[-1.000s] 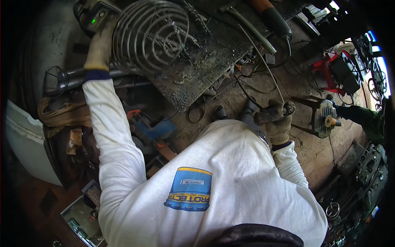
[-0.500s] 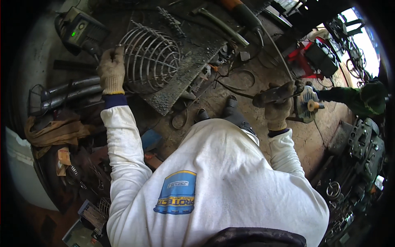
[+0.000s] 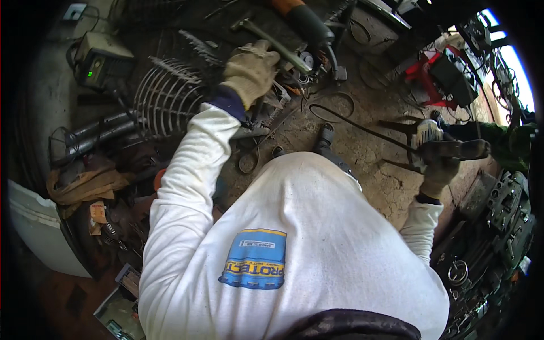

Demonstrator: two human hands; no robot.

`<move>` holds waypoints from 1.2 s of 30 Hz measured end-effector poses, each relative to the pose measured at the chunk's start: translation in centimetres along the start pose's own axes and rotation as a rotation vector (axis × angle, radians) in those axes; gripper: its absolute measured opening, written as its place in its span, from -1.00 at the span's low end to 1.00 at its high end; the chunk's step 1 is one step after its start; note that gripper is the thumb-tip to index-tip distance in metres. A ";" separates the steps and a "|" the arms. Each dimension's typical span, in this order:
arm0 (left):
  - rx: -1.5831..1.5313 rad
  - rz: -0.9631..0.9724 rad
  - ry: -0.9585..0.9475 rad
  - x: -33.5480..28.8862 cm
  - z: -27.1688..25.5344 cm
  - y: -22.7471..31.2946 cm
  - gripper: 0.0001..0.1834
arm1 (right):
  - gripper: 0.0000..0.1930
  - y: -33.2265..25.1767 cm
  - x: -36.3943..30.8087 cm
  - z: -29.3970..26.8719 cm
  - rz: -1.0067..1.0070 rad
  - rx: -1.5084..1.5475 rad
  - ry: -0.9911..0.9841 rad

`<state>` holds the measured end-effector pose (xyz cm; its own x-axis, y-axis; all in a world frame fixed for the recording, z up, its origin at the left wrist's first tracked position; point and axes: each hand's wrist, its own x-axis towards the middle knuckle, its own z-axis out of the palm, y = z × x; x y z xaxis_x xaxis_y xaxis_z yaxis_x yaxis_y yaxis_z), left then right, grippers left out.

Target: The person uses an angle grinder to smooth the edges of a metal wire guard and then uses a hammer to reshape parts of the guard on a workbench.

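Observation:
My left hand (image 3: 249,71), in a knitted tan glove, is over the dark metal work plate beside the handle of a hammer (image 3: 277,48). Its fingers are bent but apart, with nothing visible in them; their tips are partly hidden. To its left, a round cage of bent metal rods (image 3: 164,99) lies on its side, partly behind my left arm. Out at the right, my right hand (image 3: 441,173), also gloved, is closed round a dark welding electrode holder (image 3: 456,149). A black cable (image 3: 362,129) runs from the holder to the left across the floor.
A welding machine (image 3: 101,61) with a green display stands far left, near metal pipes (image 3: 102,133). An orange and black power tool (image 3: 303,22) lies at the back. A red stool (image 3: 433,76) stands back right. A co-worker's green-clothed limb (image 3: 498,136) reaches in. Machine parts (image 3: 507,198) crowd the right.
My left hand has left the rod cage and moved right to the hammer. My right hand has swung right and nearer with the electrode holder. The thin rod seen earlier in the holder no longer shows.

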<state>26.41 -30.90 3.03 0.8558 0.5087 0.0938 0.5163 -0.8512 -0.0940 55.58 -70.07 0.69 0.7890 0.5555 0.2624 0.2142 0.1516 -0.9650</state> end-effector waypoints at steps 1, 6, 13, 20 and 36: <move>0.037 0.107 -0.003 0.1 0.6 -0.7 -0.77 | -0.51 0.2 0.9 -1.9 -0.014 -0.052 0.062; -0.126 0.388 0.081 1.0 -1.5 -2.9 -0.69 | -0.54 1.1 7.2 -10.2 0.037 0.104 -0.039; -0.603 0.313 -0.010 7.9 -14.1 -3.7 -0.67 | -0.64 5.9 14.5 -16.9 -0.002 -0.262 0.128; -0.484 0.809 0.162 19.4 -20.5 -2.7 -0.75 | -0.62 9.0 13.7 -14.7 -0.056 -0.222 0.098; 0.057 0.105 0.199 39.3 -12.4 -7.1 -0.64 | -0.54 7.7 8.8 -8.4 0.093 -0.203 0.220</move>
<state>55.94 -6.44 19.71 0.8847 0.3776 0.2734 0.4306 -0.8866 -0.1691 69.00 -70.90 -4.42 0.9117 0.3652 0.1882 0.2286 -0.0703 -0.9710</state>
